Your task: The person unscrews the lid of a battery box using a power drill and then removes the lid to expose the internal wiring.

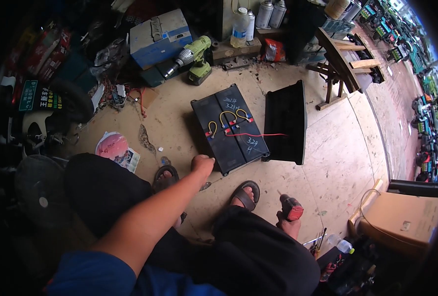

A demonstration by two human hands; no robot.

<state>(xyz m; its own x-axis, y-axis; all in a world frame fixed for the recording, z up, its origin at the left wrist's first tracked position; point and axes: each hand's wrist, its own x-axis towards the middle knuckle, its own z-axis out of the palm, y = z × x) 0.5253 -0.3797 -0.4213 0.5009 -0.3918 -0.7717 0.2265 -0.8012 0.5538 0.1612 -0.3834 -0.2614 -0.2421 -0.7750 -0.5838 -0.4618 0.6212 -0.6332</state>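
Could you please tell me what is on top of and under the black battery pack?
On top of the black battery pack are looped yellow wires, one red wire and white handwriting. Its underside and whatever lies beneath are covered by the pack itself.

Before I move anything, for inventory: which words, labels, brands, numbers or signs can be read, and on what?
I'll give places, not wording.
Black battery block: readable white handwriting, two patches.
Green plate, far left: pale characters, partly readable.
Dark panel beside it: white and yellow characters, readable.
Clear bottle: print too small to read.
Cardboard box: print too blurred to read.
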